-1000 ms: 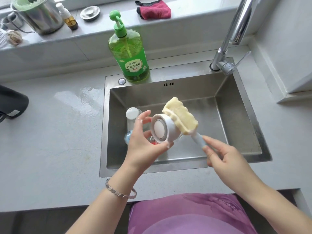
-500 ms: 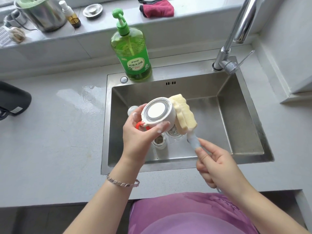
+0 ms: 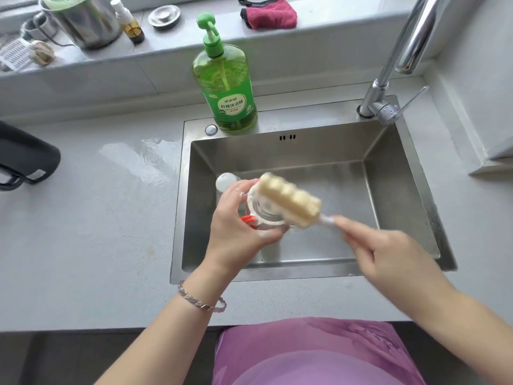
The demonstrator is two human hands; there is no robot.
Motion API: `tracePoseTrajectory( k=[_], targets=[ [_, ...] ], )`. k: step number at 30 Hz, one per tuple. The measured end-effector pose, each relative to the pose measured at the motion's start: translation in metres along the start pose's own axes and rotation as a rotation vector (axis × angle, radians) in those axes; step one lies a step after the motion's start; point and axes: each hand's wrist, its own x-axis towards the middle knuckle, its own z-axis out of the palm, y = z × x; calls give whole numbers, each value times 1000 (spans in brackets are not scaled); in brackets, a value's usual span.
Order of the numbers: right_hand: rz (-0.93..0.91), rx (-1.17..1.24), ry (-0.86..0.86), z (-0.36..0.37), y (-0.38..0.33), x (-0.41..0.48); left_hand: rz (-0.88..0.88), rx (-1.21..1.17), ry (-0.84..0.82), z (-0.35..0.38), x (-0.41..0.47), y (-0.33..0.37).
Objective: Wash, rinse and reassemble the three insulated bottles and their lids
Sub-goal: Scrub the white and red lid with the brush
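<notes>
Over the sink point(image 3: 399, 195), the left hand point(image 3: 236, 234) curls its fingers round a white, red-strapped bottle lid point(image 3: 262, 215). The right hand point(image 3: 388, 259) is blurred; its fingers pinch the handle of a yellow sponge brush point(image 3: 290, 200), whose head rests against the lid.

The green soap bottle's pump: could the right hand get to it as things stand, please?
Probably not yet: the right hand grips the sponge brush. Otherwise nothing seems to stand between it and the soap bottle behind the sink.
</notes>
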Motion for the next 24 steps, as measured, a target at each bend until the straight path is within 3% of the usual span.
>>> tracePoseTrajectory(
  k=[7, 11, 13, 16, 18, 20, 24],
  targets=[
    [-136, -87, -46, 4, -10, -12, 109, 171, -23, 0, -3, 4],
    [24, -162, -30, -10, 5, 2, 99, 228, 41, -10, 3, 0],
    [-5, -163, -98, -11, 0, -5, 59, 257, 73, -16, 9, -2],
    [-112, -115, -95, -8, -5, -8, 93, 297, -65, -8, 6, 4],
    [-50, -119, -22, -11, -1, 5, 96, 283, -109, -2, 1, 4],
    [37, -127, -51, -9, 7, 9, 79, 286, -43, -3, 3, -2],
    [36, -101, -172, 0, 1, -5, 58, 342, 33, -7, 4, -5]
  ],
)
